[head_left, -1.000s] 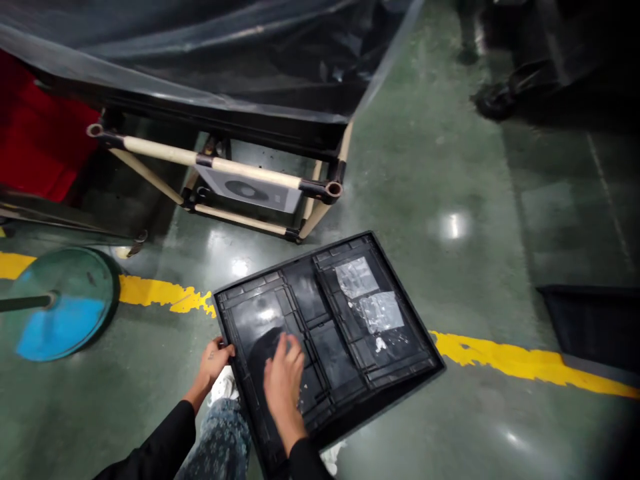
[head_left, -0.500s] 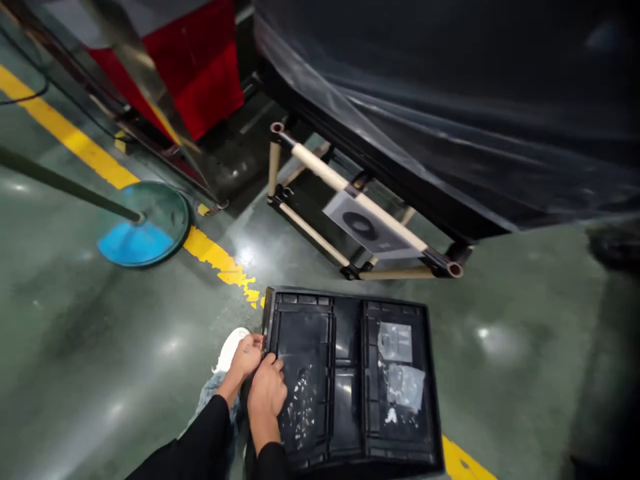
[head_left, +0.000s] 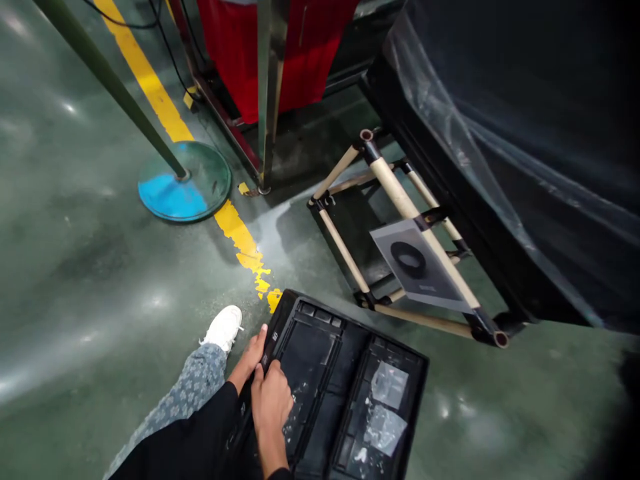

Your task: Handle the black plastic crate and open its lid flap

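Observation:
A black plastic crate stands below me on the floor, its ribbed, panelled top facing up with two torn clear label pouches and white residue on it. My left hand is at the crate's left side, its fingers against the outer wall near the top edge. Closer to me, my right hand is curled over the same edge, with its knuckles above the panel. The undersides of my fingers are hidden.
A pipe-frame stand with a hanging printed sheet carries a dark, plastic-wrapped bulk. A round post base is at the left. Behind are a metal frame leg and red bin. My white shoe is beside the crate.
The view has turned, so the crate appears more slanted and the stand lies further right. My left hand now lies flatter along the crate's side; my right hand stays at the edge.

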